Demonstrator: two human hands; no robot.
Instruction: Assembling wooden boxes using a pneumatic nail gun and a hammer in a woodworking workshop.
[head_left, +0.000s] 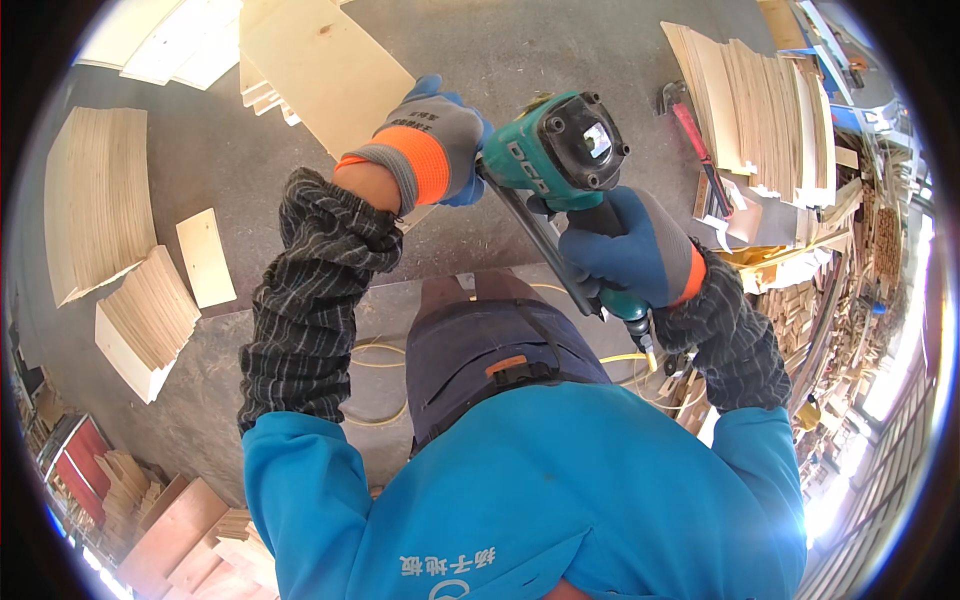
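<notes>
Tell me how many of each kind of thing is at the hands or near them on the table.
Gloved hands: 2, left hand and right hand
Green nail gun: 1, gripped by the right hand
Plywood sheet under the left hand: 1
Red-handled tool: 1
Stacks of thin wood pieces on the left: 2, and
Total: 7

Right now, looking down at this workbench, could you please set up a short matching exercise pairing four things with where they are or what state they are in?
Things:
1. Green nail gun
2. Left hand
3. Fanned stack of thin wood sheets
4. Red-handled tool

Places or states:
A. Resting on a pale plywood panel
B. Lying at the left edge of the table
C. Gripped by the right hand
D. Lying beside the wood sheets at upper right

Pairs: 1-C, 2-A, 3-B, 4-D
</notes>
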